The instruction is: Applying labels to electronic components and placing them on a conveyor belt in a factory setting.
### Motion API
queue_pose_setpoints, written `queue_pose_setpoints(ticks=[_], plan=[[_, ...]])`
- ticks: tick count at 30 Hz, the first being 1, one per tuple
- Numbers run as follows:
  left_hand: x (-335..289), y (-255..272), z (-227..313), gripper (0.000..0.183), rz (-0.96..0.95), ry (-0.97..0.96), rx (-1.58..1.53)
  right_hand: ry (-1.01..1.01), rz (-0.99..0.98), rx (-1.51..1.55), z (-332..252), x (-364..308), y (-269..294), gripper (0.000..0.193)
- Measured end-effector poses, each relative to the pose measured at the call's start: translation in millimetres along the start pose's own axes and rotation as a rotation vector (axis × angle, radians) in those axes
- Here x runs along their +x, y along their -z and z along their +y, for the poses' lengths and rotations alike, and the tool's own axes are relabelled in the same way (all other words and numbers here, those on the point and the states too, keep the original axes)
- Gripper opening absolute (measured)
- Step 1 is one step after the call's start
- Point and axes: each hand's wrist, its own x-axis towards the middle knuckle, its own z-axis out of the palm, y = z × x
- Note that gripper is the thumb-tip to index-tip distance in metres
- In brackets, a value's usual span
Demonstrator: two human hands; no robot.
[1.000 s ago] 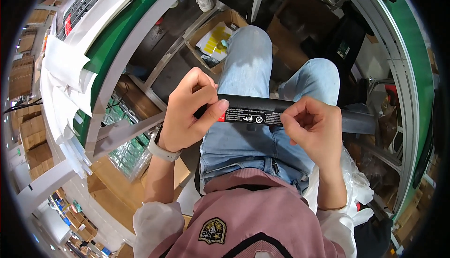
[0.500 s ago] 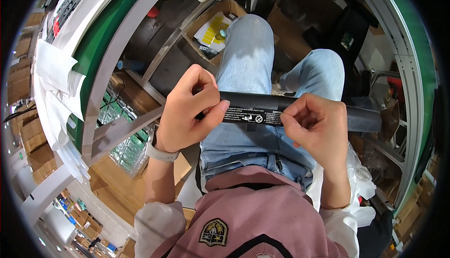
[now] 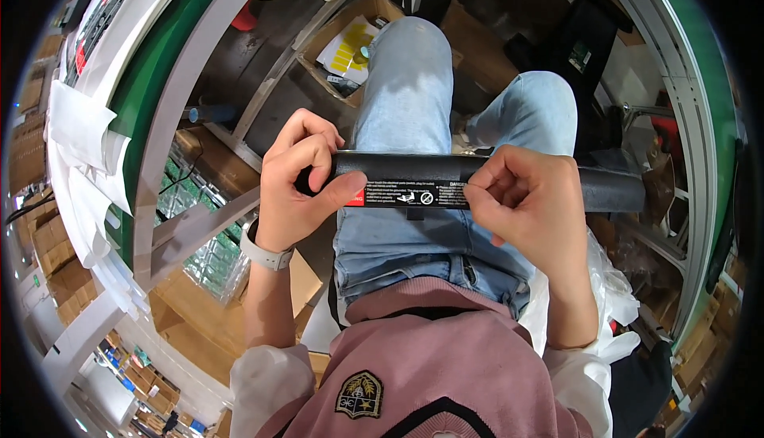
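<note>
A long black bar-shaped housing (image 3: 613,190) lies crosswise above my thighs, its right end reaching past my right hand. Along its front runs a black warning label (image 3: 410,194) with white print, pictograms and a red patch at the left. My left hand (image 3: 306,175) is closed around the bar's left end, thumb laid over the label's left part and fingers curled behind. My right hand (image 3: 529,207) is closed too, thumb and fingertips pinched at the label's right end against the bar. What lies under those right fingertips is hidden.
A cardboard box (image 3: 308,54) with papers stands on the floor beyond my knees. Grey frame legs (image 3: 191,80) and a green-edged table carrying white sheets (image 3: 78,120) are at the left. Another grey frame (image 3: 691,112) rises at the right, near clear plastic wrapping (image 3: 617,287).
My left hand has slid left along the bar, its thumb uncovering the label's red patch. My right hand stays at the label's right end. The whole view has shifted slightly.
</note>
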Motion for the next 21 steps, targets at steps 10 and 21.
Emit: queue_pose_setpoints(ticks=[10, 21], plan=[[5, -1, 2, 0.044, 0.025, -0.037, -0.027, 0.356, 0.097, -0.43, -2, 3, 1, 0.022], [8, -5, 7, 0.041, 0.021, -0.055, 0.076, 0.9, -0.04, -0.982, 3, -6, -29, 0.066]])
